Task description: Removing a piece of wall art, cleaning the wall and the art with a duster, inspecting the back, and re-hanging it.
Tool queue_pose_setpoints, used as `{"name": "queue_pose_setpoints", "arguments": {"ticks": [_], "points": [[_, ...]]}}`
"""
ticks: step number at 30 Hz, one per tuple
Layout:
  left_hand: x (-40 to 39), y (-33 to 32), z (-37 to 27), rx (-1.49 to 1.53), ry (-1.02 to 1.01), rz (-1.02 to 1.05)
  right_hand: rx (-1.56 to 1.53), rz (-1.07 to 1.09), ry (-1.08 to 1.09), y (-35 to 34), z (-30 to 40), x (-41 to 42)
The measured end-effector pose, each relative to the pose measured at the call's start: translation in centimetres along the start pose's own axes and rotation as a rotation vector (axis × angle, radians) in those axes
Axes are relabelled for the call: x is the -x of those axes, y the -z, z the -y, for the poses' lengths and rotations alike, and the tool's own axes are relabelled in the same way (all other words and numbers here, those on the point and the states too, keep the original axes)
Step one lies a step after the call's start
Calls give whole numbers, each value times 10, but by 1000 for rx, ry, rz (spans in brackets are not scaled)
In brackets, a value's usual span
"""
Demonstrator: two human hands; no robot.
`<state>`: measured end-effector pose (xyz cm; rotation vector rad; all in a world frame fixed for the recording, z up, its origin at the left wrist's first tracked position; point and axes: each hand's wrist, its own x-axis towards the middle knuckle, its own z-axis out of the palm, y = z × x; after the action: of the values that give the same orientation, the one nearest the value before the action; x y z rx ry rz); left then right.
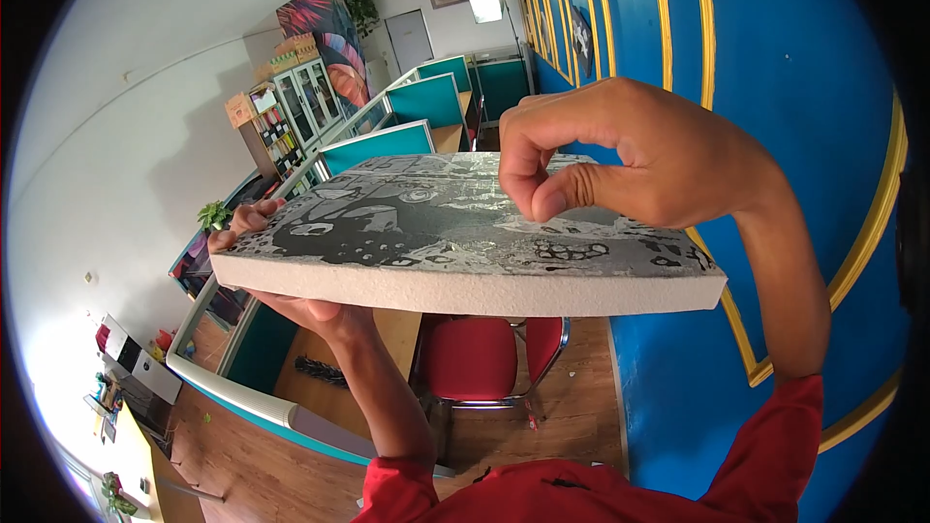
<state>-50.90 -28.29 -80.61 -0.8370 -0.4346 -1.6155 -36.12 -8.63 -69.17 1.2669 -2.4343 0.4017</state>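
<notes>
A stretched canvas (pixel 465 294) with a black, grey and white painted picture is held up nearly flat before my chest. Its near side edge is plain off-white. My left hand (pixel 316 312) grips it at the left end, thumb below and fingertips over the far left edge; the canvas hides the palm. Above the right half of the picture is my right hand (pixel 617 160), bent at the wrist. Its fingers curl in with the thumb against them, and nothing shows between them. Whether the fingertips touch the painted surface is unclear.
Below the canvas stands a red chair (pixel 472 359) beside a wooden desk (pixel 392 349) with a dark fuzzy object (pixel 321 370). Teal partitions (pixel 381 149) run away ahead. A blue wall (pixel 785 73) with yellow moulding rises close on my right. A bookcase (pixel 272 134) stands farther left.
</notes>
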Motion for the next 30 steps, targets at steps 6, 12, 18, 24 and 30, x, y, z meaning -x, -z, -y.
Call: {"name": "queue_pose_setpoints", "arguments": {"ticks": [6,12,18,24,30], "points": [[1,20,10,125,-67,192,42,-76,38,8,3,5],[2,21,16,112,-77,208,-71,-156,25,15,3,16],[5,17,15,132,-33,145,26,5,-106,15,0,18],[3,25,21,180,-10,161,-22,123,-113,12,-3,14],[6,11,15,127,-6,76,-9,160,-47,10,-7,10]]}}
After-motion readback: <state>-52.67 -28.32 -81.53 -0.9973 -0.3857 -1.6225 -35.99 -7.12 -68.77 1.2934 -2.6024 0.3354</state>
